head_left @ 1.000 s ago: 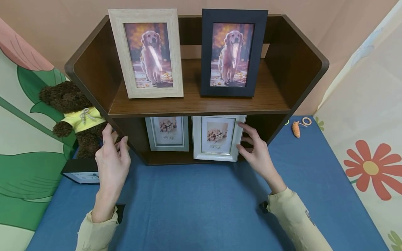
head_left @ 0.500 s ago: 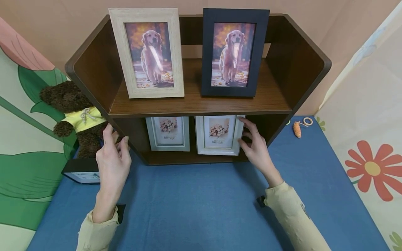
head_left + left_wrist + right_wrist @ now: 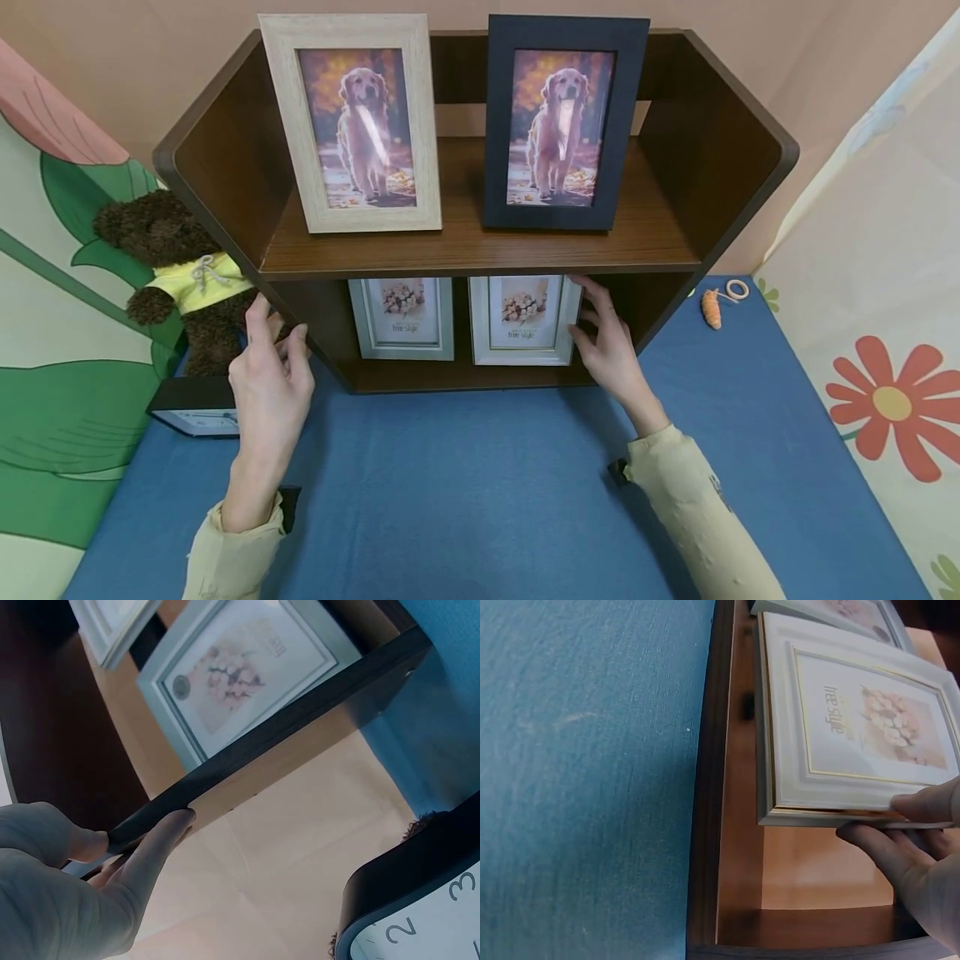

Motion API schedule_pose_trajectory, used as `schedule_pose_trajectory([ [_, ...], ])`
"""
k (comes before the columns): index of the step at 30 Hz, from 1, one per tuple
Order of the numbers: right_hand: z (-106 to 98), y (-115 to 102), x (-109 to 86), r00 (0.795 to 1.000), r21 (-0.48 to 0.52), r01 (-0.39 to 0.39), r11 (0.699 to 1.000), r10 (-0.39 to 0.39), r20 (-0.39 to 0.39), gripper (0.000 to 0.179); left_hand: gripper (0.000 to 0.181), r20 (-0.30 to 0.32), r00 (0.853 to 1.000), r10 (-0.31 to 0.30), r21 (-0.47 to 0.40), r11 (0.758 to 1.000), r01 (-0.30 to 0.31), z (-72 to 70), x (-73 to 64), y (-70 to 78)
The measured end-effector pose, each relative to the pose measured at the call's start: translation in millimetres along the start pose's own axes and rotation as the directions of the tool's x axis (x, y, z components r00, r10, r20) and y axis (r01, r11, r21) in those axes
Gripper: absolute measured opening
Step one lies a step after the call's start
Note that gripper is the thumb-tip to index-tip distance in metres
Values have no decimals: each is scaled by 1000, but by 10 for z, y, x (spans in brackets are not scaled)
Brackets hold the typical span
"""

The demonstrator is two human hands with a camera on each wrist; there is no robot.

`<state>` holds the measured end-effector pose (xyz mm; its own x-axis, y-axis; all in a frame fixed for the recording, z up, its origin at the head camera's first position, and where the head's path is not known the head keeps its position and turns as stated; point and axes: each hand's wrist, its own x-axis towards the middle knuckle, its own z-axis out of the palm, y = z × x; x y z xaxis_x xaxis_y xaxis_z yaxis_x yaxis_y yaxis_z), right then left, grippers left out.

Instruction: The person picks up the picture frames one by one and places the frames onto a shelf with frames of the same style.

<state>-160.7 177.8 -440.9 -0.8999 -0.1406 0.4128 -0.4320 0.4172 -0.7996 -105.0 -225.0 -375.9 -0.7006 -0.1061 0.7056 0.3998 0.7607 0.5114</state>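
Note:
My right hand (image 3: pixel 611 350) pinches the right edge of a white photo frame (image 3: pixel 562 350) with a thin gold line, upright in the lower compartment of a dark brown shelf (image 3: pixel 480 255). In the right wrist view the thumb lies on the front of the white frame (image 3: pixel 787 780) and the fingers go behind it. Left of it stands a pale blue-green photo frame (image 3: pixel 363 333). My left hand (image 3: pixel 270 383) grips the front edge of the shelf's left side panel (image 3: pixel 247 746), thumb on one face and fingers on the other.
On the upper shelf stand a cream photo frame (image 3: pixel 300 125) and a navy photo frame (image 3: pixel 500 125), both with dog pictures. A brown teddy bear (image 3: pixel 161 229) and a black-cased clock (image 3: pixel 198 396) sit to the left. At the right lies an orange knitted trinket (image 3: pixel 711 310) on the blue tablecloth (image 3: pixel 450 483).
My right hand has moved the white frame deeper into the lower compartment and slightly right, its bottom edge now behind the shelf's front edge. My left hand has stayed on the side panel.

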Motion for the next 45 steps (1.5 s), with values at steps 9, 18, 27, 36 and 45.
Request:
schedule_pose_trajectory([
  [9, 29, 55, 35, 999, 18, 11, 1000, -10, -34, 73, 47, -4, 1000, -9, -2, 1000, 9, 9, 0, 3],
  [18, 55, 70, 44, 997, 6, -22, 1000, 22, -71, 72, 47, 3, 1000, 7, 16, 1000, -7, 30, 14, 8],
  [27, 69, 56, 15, 992, -22, -83, 996, 80, -102, 72, 47, 1, 1000, 13, 19, 1000, -13, 37, 8, 2],
  [36, 69, 54, -11, 992, -36, -70, 997, 66, -108, 70, 47, -3, 1000, 10, 1, 1000, -10, 28, 11, 16],
  [45, 77, -36, -101, 992, -24, -49, 998, 46, -115, 66, 48, -5, 1000, -5, 24, 1000, 5, 7, -2, -9],
])
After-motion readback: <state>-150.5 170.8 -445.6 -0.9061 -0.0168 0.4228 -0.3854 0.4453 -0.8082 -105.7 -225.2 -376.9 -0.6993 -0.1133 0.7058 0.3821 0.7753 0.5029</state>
